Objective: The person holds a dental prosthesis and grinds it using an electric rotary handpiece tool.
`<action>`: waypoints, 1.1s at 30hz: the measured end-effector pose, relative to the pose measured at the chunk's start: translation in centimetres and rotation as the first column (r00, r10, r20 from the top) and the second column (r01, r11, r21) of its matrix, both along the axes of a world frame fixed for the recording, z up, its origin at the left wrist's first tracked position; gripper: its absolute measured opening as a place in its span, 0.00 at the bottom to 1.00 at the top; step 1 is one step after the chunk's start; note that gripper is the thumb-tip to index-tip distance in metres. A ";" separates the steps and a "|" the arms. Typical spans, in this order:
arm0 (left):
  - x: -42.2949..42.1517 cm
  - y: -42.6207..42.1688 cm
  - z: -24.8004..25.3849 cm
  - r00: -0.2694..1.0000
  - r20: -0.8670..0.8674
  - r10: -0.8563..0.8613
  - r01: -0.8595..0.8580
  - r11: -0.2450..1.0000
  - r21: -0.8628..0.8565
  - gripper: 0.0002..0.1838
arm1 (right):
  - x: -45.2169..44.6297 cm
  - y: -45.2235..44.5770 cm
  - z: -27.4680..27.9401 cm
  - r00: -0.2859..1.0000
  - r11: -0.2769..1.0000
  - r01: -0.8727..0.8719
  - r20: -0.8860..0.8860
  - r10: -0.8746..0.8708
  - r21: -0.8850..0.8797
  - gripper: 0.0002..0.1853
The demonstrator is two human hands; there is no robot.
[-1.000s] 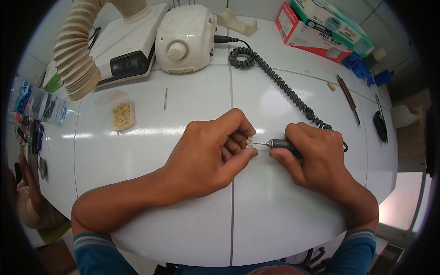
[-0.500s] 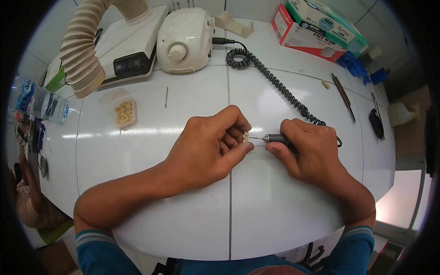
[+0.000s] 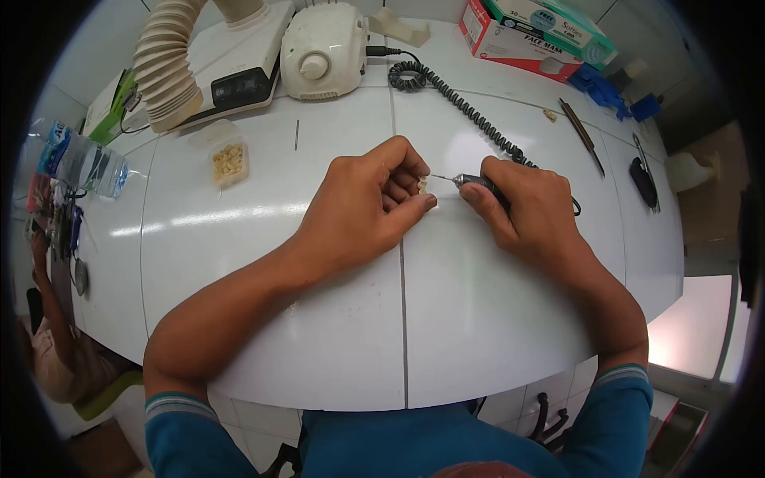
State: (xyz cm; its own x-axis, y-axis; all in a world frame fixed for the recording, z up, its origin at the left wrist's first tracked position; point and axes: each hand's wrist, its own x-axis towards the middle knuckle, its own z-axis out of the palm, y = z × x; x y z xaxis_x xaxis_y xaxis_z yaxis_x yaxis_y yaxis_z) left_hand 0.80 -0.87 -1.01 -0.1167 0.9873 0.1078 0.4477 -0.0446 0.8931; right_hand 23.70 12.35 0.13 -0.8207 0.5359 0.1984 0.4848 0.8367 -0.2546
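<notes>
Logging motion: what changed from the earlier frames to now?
Thin metal bit of the dark cylindrical handpiece shifted towards the far end of the small cream tooth-like piece; camera view moved too. Nothing taken or released: left hand still holds the piece, right hand the handpiece.

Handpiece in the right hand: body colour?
Handpiece: dark grey to black body, silvery nose. Shows best in the head view.
</notes>
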 end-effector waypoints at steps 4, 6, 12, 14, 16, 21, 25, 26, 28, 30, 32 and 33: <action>0.3 -0.2 0.4 1.000 -0.019 0.017 -0.018 0.999 -0.038 0.15 | -0.7 0.3 0.5 0.998 0.996 0.063 0.023 -0.061 -0.065 0.32; 0.3 -0.1 0.2 1.000 -0.003 0.013 -0.013 0.999 -0.036 0.15 | -0.9 0.7 0.6 0.993 0.984 0.112 0.039 -0.107 -0.141 0.34; -0.4 0.2 -0.1 0.998 -0.055 -0.028 0.029 0.999 0.018 0.16 | -1.5 1.2 1.1 0.978 0.949 0.205 0.083 -0.190 -0.240 0.38; -0.6 0.2 -0.4 0.998 -0.039 -0.051 0.052 0.998 0.019 0.16 | -1.8 1.3 1.2 0.973 0.939 0.224 0.108 -0.202 -0.260 0.38; -0.8 0.3 -0.4 0.997 -0.017 -0.072 0.073 0.997 0.012 0.16 | -2.1 1.3 1.5 0.967 0.929 0.245 0.133 -0.215 -0.277 0.38; -1.0 0.4 -0.7 0.993 0.042 -0.107 0.108 0.994 -0.016 0.16 | -2.2 1.4 1.2 0.976 0.946 0.212 0.107 -0.191 -0.246 0.36; -1.0 0.6 -0.1 0.993 0.006 -0.116 0.116 0.992 -0.041 0.16 | -2.0 0.7 1.6 0.976 0.962 0.199 0.130 -0.177 -0.185 0.33; -1.0 0.6 -0.1 0.993 0.019 -0.118 0.118 0.992 -0.038 0.16 | -1.9 0.6 1.5 0.978 0.966 0.188 0.122 -0.168 -0.175 0.33; -1.0 0.6 -0.3 0.992 0.031 -0.118 0.119 0.992 -0.031 0.15 | -1.8 0.7 1.1 0.984 0.975 0.161 0.103 -0.146 -0.156 0.32; -0.9 0.5 -0.3 0.992 0.032 -0.121 0.122 0.992 -0.023 0.15 | -1.7 0.7 1.1 0.985 0.979 0.145 0.109 -0.130 -0.142 0.31; -0.9 0.5 -0.3 0.990 0.052 -0.129 0.131 0.991 -0.031 0.15 | -1.6 0.8 1.0 0.988 0.984 0.122 0.106 -0.108 -0.131 0.30; -0.9 0.5 -0.2 0.990 0.059 -0.131 0.133 0.991 -0.035 0.15 | -1.4 1.0 1.0 0.991 0.987 0.106 0.099 -0.094 -0.125 0.30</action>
State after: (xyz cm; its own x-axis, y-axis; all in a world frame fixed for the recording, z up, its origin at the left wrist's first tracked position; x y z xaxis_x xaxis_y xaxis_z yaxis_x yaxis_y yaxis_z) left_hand -0.15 -0.35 -1.21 0.0098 0.9977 0.0663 0.3890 -0.0649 0.9189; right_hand 22.28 13.31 1.08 -0.7733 0.6322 0.0478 0.5908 0.7459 -0.3075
